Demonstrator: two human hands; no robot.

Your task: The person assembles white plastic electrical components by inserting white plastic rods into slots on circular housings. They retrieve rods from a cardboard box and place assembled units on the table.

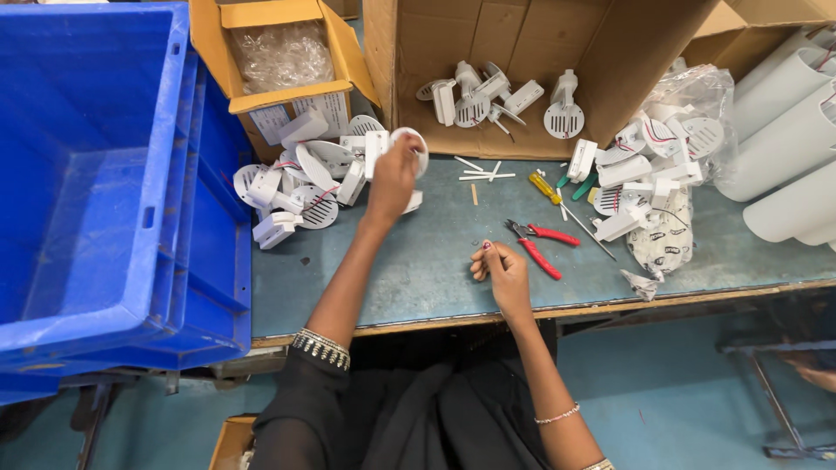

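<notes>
Reaching forward and to the left in the head view, the left hand pinched a white round fitting between its fingertips, holding it up just above the counter. That fitting sat at the right edge of a loose heap of white fittings, so the heap lay directly beyond and left of this hand, and the left hand was by far the nearer of the two to it. The held piece's flat disc appeared to face the camera, though its long axis could not be told because the fingers covered much of it.

The right hand rested low near the counter's front edge, fingers curled loosely inward; whether it gripped some small part could not be told. Red-handled pliers lay just right of it, handles pointing toward the person, with a yellow-handled screwdriver farther back.

A large cardboard box lying on its side held several more white fittings on its lower wall. A small cardboard box at the back left held crumpled clear plastic bags. Stacked blue crates at far left showed bare insides. Another pile of fittings spilled over a plastic bag at right, beside white tubes.
</notes>
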